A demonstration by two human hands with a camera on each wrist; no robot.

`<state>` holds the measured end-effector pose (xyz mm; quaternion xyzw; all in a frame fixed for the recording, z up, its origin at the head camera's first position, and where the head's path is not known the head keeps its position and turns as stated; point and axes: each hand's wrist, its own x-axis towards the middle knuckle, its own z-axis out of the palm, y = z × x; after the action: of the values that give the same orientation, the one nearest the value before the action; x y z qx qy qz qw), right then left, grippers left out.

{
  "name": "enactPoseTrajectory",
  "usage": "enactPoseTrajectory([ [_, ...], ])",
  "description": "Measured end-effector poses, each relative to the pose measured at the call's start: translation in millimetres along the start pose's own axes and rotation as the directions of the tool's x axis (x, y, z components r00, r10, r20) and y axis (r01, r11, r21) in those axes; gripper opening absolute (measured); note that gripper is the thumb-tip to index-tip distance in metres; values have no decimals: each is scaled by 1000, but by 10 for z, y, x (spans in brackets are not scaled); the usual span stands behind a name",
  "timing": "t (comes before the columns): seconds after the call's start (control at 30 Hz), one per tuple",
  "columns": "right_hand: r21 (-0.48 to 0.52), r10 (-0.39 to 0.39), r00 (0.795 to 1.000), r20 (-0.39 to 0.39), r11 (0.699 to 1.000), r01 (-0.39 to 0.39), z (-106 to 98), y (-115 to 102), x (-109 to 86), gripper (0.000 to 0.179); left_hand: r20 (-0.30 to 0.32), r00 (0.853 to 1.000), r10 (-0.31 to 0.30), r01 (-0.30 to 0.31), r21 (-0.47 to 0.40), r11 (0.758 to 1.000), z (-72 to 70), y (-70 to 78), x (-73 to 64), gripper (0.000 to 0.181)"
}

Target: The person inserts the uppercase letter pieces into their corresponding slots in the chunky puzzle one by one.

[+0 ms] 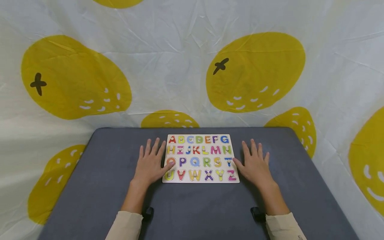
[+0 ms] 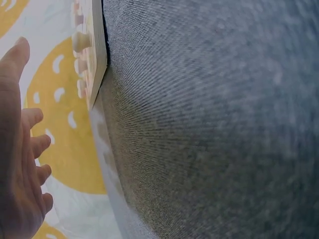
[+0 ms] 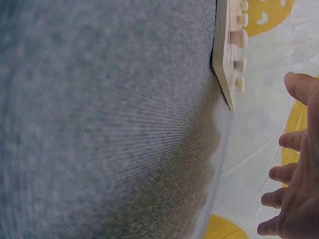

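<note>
An alphabet peg puzzle board [image 1: 201, 168] lies flat on the dark grey table, its colourful letters A to Z set in four-row order with small knobs on top. To its left is my left hand [image 1: 150, 165], fingers straight and spread, the thumb overlapping the letter O in the head view. My right hand [image 1: 255, 165] is spread likewise on the other side, thumb tip at the right edge by the T. Both wrist views show the hands raised over the table surface, with nothing held. The board's edge [image 2: 99, 50] and its knobs [image 3: 239, 38] stand out side-on there.
The table [image 1: 204, 210] is covered in grey cloth. Behind it and at both sides hangs a white curtain [image 1: 168, 66] printed with big yellow fruit shapes. A black wrist device [image 1: 148, 214] sits under the left wrist, another [image 1: 258, 214] under the right.
</note>
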<state>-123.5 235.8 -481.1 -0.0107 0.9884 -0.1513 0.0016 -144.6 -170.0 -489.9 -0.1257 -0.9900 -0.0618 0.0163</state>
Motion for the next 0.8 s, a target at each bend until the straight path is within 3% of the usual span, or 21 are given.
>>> enactPoseTrajectory([
  [0.43, -10, 2, 999, 36, 1000, -2, -13, -31, -57, 91, 1, 1000, 5, -5, -4, 1000, 31, -2, -68, 99],
  [0.8, 10, -30, 998, 46, 1000, 30, -23, -193, -49, 89, -20, 1000, 18, -18, -3, 1000, 34, 15, -77, 98],
])
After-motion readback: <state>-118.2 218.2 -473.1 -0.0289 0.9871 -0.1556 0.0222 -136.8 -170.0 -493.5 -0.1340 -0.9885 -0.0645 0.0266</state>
